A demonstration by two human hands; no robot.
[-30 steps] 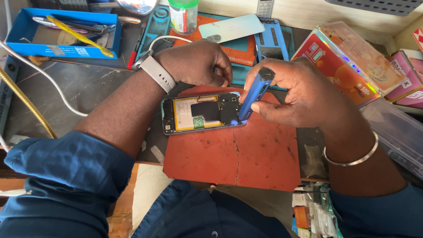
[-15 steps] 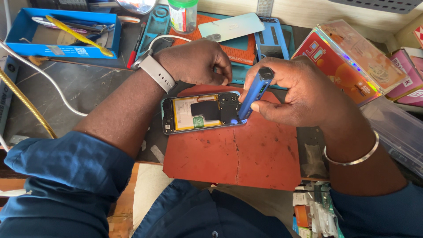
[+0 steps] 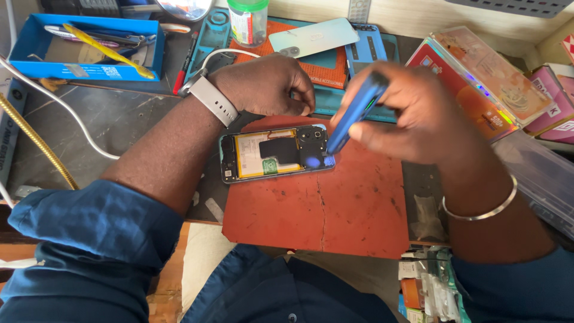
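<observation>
The fingers of the right hand [image 3: 418,113] grasp a blue screwdriver [image 3: 356,113] slanting down-left, its tip on the right end of the opened phone [image 3: 275,154], which lies lengthwise across the frame centre, while the left hand [image 3: 266,84] rests clenched just above it.

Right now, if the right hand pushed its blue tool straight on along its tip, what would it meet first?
Probably the opened phone on the red mat: the right hand's blue pen-shaped tool points at its camera end, contact unclear.

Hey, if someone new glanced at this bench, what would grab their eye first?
Probably the opened phone lying back-off on the red mat at centre, battery showing. The right hand holds a blue screwdriver tilted down to its upper end, while the left hand rests just behind it. A blue tray of tools sits at the far left.
</observation>
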